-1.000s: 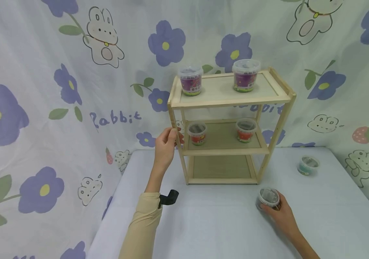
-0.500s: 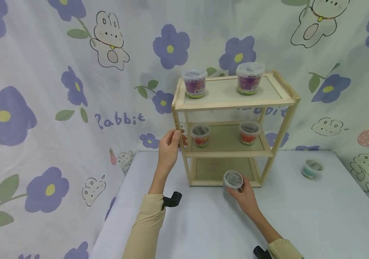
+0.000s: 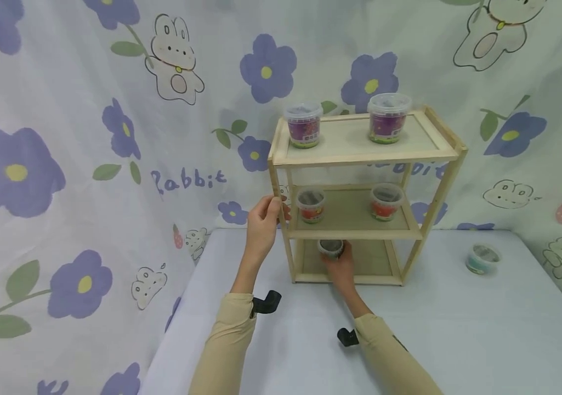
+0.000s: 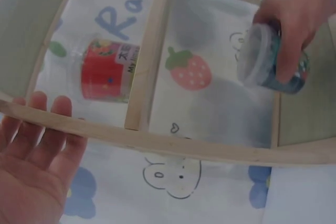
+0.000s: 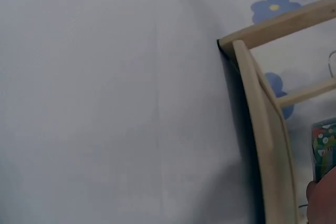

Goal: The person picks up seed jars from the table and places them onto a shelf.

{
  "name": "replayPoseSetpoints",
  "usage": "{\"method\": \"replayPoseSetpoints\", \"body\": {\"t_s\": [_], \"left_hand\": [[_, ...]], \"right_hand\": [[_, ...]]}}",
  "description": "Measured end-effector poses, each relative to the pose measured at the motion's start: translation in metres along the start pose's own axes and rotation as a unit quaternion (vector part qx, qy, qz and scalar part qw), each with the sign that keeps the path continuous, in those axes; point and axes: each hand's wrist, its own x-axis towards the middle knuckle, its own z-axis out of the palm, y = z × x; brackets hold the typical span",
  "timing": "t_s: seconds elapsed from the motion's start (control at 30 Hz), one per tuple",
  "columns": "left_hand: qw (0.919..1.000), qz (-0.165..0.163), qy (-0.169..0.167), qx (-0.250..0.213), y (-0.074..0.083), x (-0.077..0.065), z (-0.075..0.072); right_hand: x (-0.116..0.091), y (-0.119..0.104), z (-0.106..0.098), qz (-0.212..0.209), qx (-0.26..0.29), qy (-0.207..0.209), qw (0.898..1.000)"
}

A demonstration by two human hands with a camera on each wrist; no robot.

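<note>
My left hand [image 3: 261,225] grips the left front post of a three-tier wooden shelf [image 3: 355,235]; in the left wrist view its fingers curl round that post. My right hand [image 3: 341,270] reaches in at the lowest tier, holding a small plastic tub [image 3: 331,248] with a pale rim. The left wrist view shows the thumb and fingers round the tub's dark green side [image 4: 294,83]. Whether its base touches the bottom panel I cannot tell. At the right wrist view's edge, only part of the patterned tub [image 5: 324,145] and a fingertip appear.
Two red-labelled tubs, one left [image 3: 311,207] and one right [image 3: 386,204], stand on the middle tier. Above them, the top tier bears two purple-labelled tubs, left [image 3: 304,126] and right [image 3: 389,119]. A teal tub [image 3: 483,260] stands on the white table [image 3: 458,329], right of the shelf.
My right hand has carried the tub from the table at the right, leftward and forward, into the lowest tier. The left hand keeps its grip on the post. The head view has shifted slightly.
</note>
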Motion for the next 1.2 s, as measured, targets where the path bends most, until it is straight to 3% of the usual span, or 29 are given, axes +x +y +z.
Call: {"method": "replayPoseSetpoints", "body": {"t_s": [0.2,0.4,0.63,0.97,1.2], "left_hand": [[0.9999,-0.003,-0.004,0.009,0.001,-0.002,-0.002],[0.9997,-0.003,-0.002,0.022,0.002,0.0,0.0],[0.9998,-0.003,-0.007,0.017,0.002,-0.001,-0.002],[0.9998,-0.001,-0.008,0.018,0.003,0.0,0.001],[0.9996,-0.009,0.0,0.029,0.002,0.0,-0.002]], "right_hand": [[-0.001,0.014,0.025,-0.011,-0.014,0.026,0.999],[0.004,0.022,0.035,-0.014,-0.002,0.025,1.0],[0.003,0.022,0.043,0.014,-0.056,0.004,0.998],[0.006,0.022,0.039,0.021,-0.081,-0.008,0.996],[0.004,0.02,0.029,0.024,-0.095,-0.048,0.994]]}}
